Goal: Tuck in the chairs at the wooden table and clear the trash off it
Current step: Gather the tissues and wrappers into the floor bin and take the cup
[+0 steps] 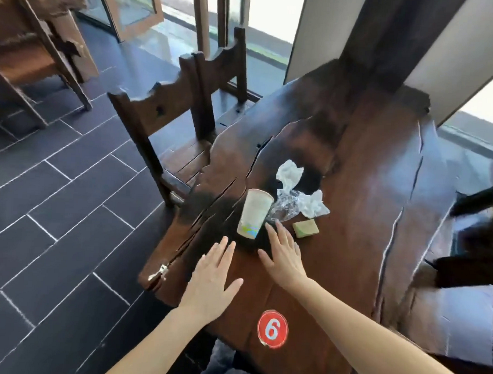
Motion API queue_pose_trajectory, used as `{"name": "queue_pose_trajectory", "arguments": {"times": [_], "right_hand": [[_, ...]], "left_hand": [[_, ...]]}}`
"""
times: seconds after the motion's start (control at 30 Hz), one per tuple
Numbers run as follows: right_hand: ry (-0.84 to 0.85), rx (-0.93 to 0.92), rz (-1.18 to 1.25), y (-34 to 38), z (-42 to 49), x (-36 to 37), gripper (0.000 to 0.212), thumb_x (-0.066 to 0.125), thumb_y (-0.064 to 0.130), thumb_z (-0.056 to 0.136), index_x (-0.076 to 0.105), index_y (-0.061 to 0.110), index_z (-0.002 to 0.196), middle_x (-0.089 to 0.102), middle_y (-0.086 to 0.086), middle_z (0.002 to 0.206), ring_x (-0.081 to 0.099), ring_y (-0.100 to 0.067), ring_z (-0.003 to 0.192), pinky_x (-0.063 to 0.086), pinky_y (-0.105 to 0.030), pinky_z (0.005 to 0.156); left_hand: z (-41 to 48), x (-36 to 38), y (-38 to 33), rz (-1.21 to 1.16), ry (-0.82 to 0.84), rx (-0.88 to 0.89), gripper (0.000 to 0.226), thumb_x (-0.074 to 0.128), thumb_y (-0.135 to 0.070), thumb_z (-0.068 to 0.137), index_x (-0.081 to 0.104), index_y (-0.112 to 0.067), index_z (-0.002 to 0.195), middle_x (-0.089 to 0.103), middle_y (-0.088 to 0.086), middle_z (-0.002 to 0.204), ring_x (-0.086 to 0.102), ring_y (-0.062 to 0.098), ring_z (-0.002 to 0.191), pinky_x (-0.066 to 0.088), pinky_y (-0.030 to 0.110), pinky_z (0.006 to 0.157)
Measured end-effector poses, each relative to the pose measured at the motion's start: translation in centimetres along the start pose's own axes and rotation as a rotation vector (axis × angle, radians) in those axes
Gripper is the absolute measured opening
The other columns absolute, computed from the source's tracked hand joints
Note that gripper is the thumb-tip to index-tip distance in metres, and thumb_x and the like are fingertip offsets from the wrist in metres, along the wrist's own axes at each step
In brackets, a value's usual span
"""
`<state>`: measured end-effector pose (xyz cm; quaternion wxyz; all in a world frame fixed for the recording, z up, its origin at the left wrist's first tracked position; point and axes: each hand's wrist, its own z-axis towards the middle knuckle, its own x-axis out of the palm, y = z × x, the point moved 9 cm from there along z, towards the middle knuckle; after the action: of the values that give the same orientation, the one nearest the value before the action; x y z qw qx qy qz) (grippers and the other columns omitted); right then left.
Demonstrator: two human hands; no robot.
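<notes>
Both hands reach over the dark, live-edge wooden desk (359, 190), each grip wide and empty, fingers spread flat. The right hand (283, 255) has its fingertips (277, 225) just beside the base of the white paper cup with a blue-green band (254, 213), which lies tipped on its side, mouth pointing away; whether they touch it can't be told. The left hand (211, 280) hovers nearer the desk's front-left edge, short of the cup.

Beyond the cup sits the rest of the trash: a crumpled clear plastic wrapper (285, 206), touching or overlapping the cup's rim side, two wads of white tissue (289, 173) and (313, 206), and a small greenish-tan square block (305, 228), near the right hand's fingers. A round red sticker w/ the numeral 6 (272, 329) marks the near end.

Two dark carved wooden chairs (155, 111) stand at the left side, seats only partly under the desk, so not yet tucked in. A dark shape at far right may be another chair; blurred.

Risks, as judged: the cup, on its side, could roll off toward the left edge if nudged rather than gripped; light tissue and wrapper may scatter or drop to the tiled floor (58, 180) in a hasty sweep.
</notes>
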<state>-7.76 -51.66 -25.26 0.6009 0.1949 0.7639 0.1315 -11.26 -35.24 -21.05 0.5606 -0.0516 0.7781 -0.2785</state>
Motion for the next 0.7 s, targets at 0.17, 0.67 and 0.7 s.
{"name": "queue_pose_trajectory", "arguments": {"times": [0.17,0.67,0.7], "right_hand": [[-0.019,0.233,0.013,-6.6,0.5,-1.3,0.068,0.050,0.036,0.092,0.013,0.028,0.148,0.009,-0.003,0.159,0.011,-0.026,0.144,0.020,-0.048,0.113],[0.068,0.501,0.016,-13.9,8.2,1.1,0.084,0.052,0.007,0.084,0.005,0.033,0.149,-0.005,0.005,0.160,-0.002,-0.022,0.146,0.026,-0.044,0.113],[0.073,0.517,0.007,-14.0,8.1,1.7,0.083,0.051,0.008,0.084,0.005,0.034,0.149,-0.006,0.006,0.160,-0.004,-0.021,0.146,0.027,-0.045,0.112]], "left_hand": [[6.4,2.1,-2.4,-0.071,0.144,0.089,0.066,0.045,-0.042,0.091,0.012,-0.024,0.146,0.018,-0.002,0.156,0.023,0.013,0.140,0.023,0.027,0.112],[27.2,9.0,-8.3,0.032,0.285,0.124,0.065,0.057,-0.033,0.085,0.024,-0.011,0.137,-0.007,0.022,0.154,-0.002,0.035,0.143,0.015,0.042,0.117],[26.8,9.7,-8.9,0.046,0.312,0.138,0.063,0.055,-0.034,0.086,0.025,-0.011,0.137,-0.009,0.024,0.153,-0.005,0.036,0.143,0.014,0.043,0.117]]}}
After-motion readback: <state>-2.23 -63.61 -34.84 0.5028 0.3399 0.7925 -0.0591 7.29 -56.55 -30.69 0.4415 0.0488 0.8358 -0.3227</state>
